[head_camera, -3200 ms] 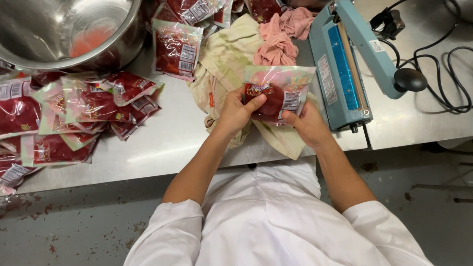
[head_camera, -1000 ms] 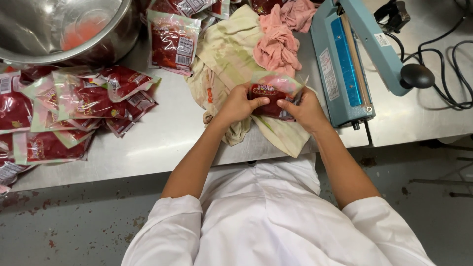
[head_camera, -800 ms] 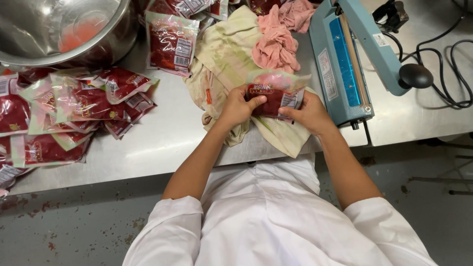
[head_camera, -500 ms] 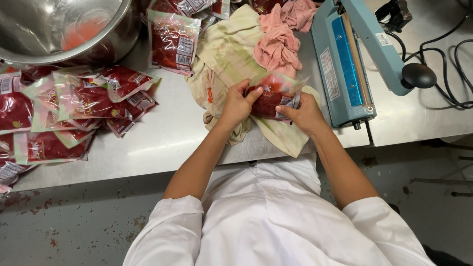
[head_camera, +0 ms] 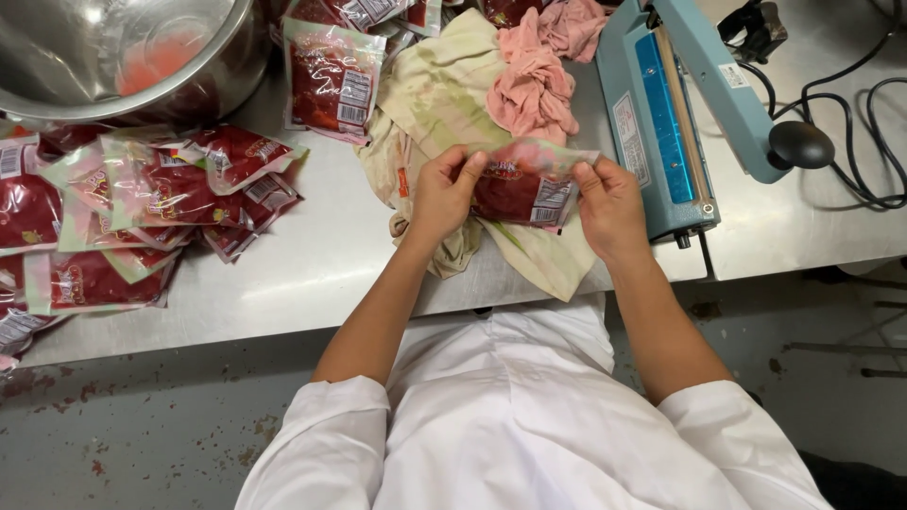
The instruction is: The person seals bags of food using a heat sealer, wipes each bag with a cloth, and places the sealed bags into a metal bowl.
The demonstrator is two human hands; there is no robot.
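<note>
Both hands have drawn a little apart since half a second ago, so the pouch now hangs stretched flat between them instead of being cupped close. Far to the left of the grip, a pile of filled red pouches [head_camera: 113, 208] lies on the steel table [head_camera: 312, 274], with a big metal bowl [head_camera: 123, 52] beyond it. Nearer, up and left of the held pouch, one more filled pouch [head_camera: 331, 80] lies flat. The left hand [head_camera: 442, 194] pinches the left upper corner of the clear pouch [head_camera: 524, 184] of red filling, thumb and fingers pressed together on the film. The pouch is held just above a stained pale cloth [head_camera: 444, 90], which spreads under and beyond both hands and hangs over the table edge. A pink rag [head_camera: 539, 85] lies bunched just beyond the grip. The right hand [head_camera: 612, 203] pinches the pouch's right upper corner the same way. Just right of that hand stands a blue heat sealer [head_camera: 661, 123] with its arm raised, black knob [head_camera: 801, 144] and cables [head_camera: 869, 123] farther right.
</note>
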